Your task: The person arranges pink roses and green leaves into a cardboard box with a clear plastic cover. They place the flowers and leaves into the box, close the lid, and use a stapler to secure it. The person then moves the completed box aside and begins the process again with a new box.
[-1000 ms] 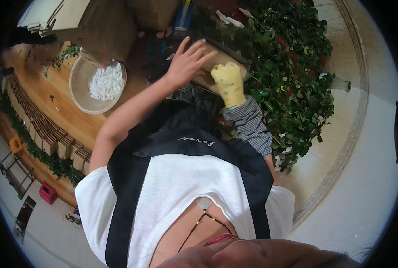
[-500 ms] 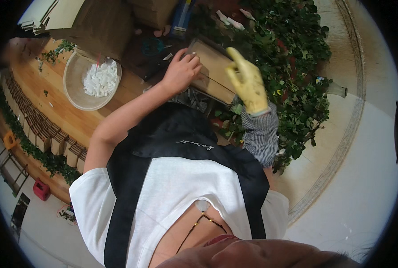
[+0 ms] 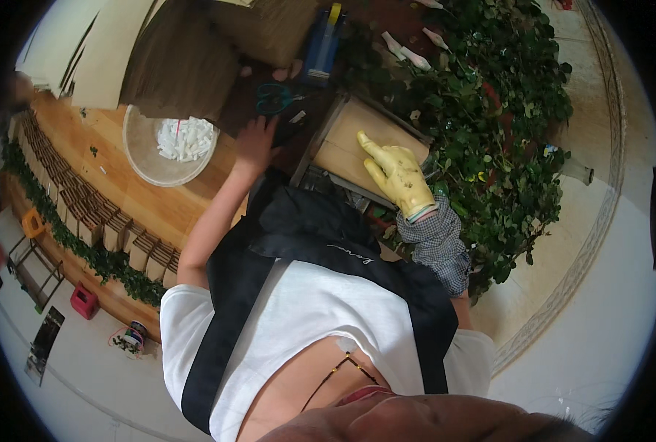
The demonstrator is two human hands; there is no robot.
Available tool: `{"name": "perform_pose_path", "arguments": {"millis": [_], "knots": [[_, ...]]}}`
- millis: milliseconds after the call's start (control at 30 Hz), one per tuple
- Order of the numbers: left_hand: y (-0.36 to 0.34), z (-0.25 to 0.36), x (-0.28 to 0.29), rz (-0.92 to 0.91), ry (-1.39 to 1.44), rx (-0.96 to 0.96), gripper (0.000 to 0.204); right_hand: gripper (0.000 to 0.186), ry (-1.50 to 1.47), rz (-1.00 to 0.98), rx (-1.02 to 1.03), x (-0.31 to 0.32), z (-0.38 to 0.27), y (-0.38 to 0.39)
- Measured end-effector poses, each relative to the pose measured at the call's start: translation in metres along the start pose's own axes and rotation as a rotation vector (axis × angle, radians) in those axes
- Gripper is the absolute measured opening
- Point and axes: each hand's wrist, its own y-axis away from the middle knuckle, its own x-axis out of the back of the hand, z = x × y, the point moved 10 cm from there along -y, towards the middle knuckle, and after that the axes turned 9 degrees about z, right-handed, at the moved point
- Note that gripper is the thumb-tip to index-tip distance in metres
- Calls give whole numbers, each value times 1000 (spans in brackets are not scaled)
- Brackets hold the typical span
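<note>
From my end I see a flat, rectangular, tan paper-like piece (image 3: 343, 152) lying in a shallow, grey-edged tray (image 3: 391, 118) in front of the dark apron (image 3: 321, 214). Its surface looks smooth and plain, with a thin line running along the side nearer the body.

The right hand, in a smudged pale-yellow glove (image 3: 403, 179), is over the piece's right part, thumb and one finger apart, gripping nothing visible; I can't tell whether it touches. The bare left hand (image 3: 254, 146) is off the piece, to its left, near the teal-handled scissors (image 3: 272, 98). Its fingers extend forward, but its palm is hidden, so I can't tell whether it holds anything. Leafy green stems (image 3: 505, 155) lie right of the tray.
</note>
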Motion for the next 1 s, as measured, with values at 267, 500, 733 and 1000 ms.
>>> {"name": "perform_pose_path", "arguments": {"millis": [267,500,733,1000], "knots": [[29,24,44,-168,880,430,70,46,19,-29,-73,0,4,-4],[31,69,66,-264,238,-69,82,48,4,1,-85,1,4,-4],[7,44,26,-612,146,79,52,46,2,20,-63,0,4,-5],[75,21,16,-214,808,222,66,45,-4,8,-95,-2,4,-1]]}}
